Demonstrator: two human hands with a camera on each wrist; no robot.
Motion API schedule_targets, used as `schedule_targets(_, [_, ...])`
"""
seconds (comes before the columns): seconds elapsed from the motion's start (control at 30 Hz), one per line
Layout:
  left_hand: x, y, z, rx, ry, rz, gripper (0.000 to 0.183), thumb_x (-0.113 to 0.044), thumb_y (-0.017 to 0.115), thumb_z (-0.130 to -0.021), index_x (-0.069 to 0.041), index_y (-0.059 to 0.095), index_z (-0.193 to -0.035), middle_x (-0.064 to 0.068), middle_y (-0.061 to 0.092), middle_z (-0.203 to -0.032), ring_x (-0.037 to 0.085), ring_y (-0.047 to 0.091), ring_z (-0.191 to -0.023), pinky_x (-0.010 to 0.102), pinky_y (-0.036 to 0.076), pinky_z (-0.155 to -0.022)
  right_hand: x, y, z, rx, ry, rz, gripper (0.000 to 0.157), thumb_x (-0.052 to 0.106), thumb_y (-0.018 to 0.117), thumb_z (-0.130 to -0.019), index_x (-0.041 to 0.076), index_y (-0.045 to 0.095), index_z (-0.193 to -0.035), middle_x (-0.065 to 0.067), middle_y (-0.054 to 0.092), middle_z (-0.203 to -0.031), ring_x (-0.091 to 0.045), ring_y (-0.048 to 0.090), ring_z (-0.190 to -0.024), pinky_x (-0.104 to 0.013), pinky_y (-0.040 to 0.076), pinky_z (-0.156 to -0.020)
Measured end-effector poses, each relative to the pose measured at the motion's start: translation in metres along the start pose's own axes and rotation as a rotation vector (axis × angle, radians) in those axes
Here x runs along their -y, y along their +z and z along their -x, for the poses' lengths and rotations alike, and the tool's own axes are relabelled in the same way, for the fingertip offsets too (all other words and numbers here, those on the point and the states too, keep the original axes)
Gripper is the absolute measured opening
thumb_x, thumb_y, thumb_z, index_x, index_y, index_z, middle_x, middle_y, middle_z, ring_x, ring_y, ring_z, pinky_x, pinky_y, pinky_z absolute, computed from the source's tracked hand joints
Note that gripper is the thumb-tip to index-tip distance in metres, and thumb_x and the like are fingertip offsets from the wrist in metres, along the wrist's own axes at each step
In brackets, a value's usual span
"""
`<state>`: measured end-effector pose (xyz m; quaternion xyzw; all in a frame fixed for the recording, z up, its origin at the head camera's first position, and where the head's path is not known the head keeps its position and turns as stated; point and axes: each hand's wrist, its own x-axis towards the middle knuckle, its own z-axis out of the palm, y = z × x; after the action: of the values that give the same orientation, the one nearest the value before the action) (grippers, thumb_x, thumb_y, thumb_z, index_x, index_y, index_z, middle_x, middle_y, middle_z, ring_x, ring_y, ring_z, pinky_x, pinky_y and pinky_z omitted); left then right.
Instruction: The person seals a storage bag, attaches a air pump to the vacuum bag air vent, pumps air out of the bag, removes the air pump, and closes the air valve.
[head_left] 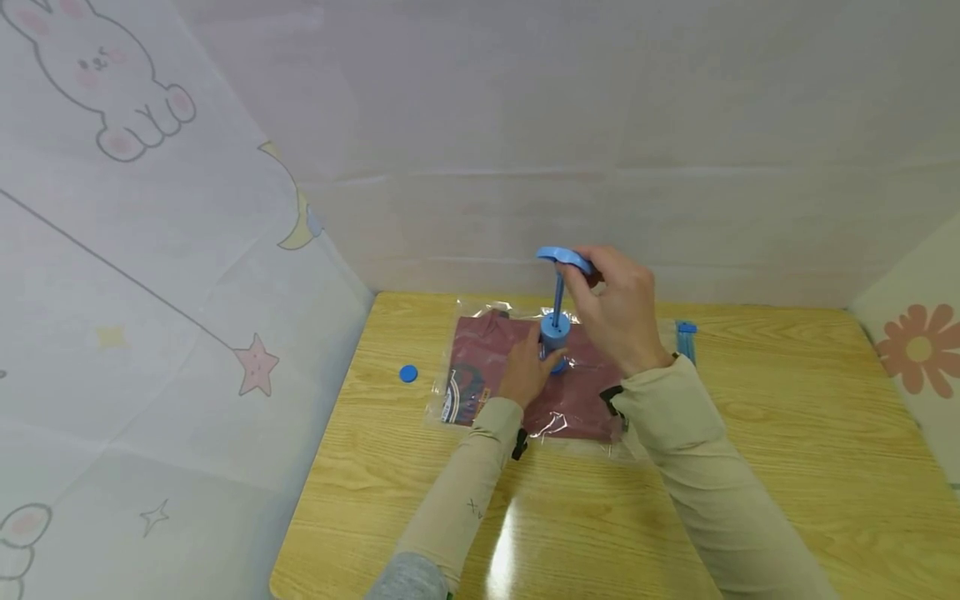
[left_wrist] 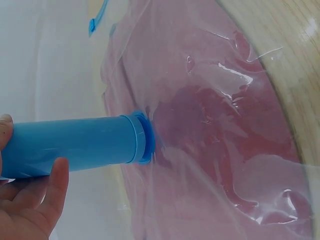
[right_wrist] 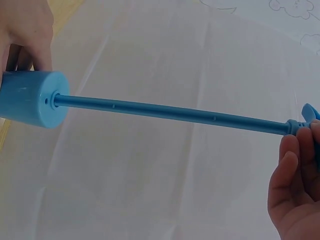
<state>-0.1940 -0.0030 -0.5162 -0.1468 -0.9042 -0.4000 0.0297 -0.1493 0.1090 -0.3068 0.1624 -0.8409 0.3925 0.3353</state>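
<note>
A blue hand pump (head_left: pixel 555 331) stands upright on the valve of a clear vacuum storage bag (head_left: pixel 442 400), which lies flat with a folded maroon garment (head_left: pixel 577 408) inside. My left hand (head_left: pixel 527 371) grips the pump's barrel, its fingers and thumb curled round it in the left wrist view. Above, my right hand (head_left: pixel 618 304) holds the pump's handle (head_left: pixel 562 256). The rod (right_wrist: pixel 175 112) is drawn far out of the barrel in the right wrist view. At the barrel's foot, the blue valve rim (left_wrist: pixel 146 137) meets the bag's film.
A round blue cap (head_left: pixel 408 373) lies on the wooden table (head_left: pixel 360 467) left of the bag. The bag's blue zip slider (head_left: pixel 686 327) is at its right end. A pale wall sheet (head_left: pixel 487 208) hangs close behind the table, with a printed one on the left.
</note>
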Motion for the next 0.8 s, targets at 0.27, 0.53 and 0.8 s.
schedule_targets(0.27, [0.0015, 0.0001, 0.0006, -0.002, 0.014, -0.006, 0.055, -0.039, 0.066, -0.090, -0.010, 0.045, -0.132, 0.015, 0.070, -0.107, 0.029, 0.069, -0.097, 0.041, 0.057, -0.082, 0.0030, 0.0005, -0.0019, 0.035, 0.025, -0.021, 0.016, 0.010, 0.067, -0.090, -0.005, 0.069, -0.096, -0.015, 0.070, -0.084, -0.021, 0.061, -0.068, -0.020, 0.045, -0.065])
schedule_targets(0.53, [0.0002, -0.0007, 0.0004, 0.020, -0.011, -0.004, 0.056, -0.041, 0.065, -0.090, -0.012, 0.045, -0.134, 0.014, 0.069, -0.116, 0.030, 0.067, -0.105, 0.041, 0.055, -0.089, -0.0003, 0.0027, -0.0041, 0.044, 0.085, -0.024, 0.018, 0.012, 0.066, -0.091, -0.004, 0.069, -0.100, -0.015, 0.070, -0.088, -0.022, 0.062, -0.070, -0.025, 0.046, -0.066])
schedule_targets(0.8, [0.0017, 0.0011, 0.0003, 0.013, -0.016, -0.004, 0.057, -0.039, 0.067, -0.089, -0.011, 0.045, -0.134, 0.015, 0.069, -0.117, 0.029, 0.067, -0.106, 0.041, 0.055, -0.090, -0.0034, 0.0051, -0.0024, 0.038, 0.092, -0.024, 0.017, 0.011, 0.068, -0.090, -0.004, 0.069, -0.098, -0.015, 0.070, -0.087, -0.023, 0.063, -0.070, -0.023, 0.046, -0.065])
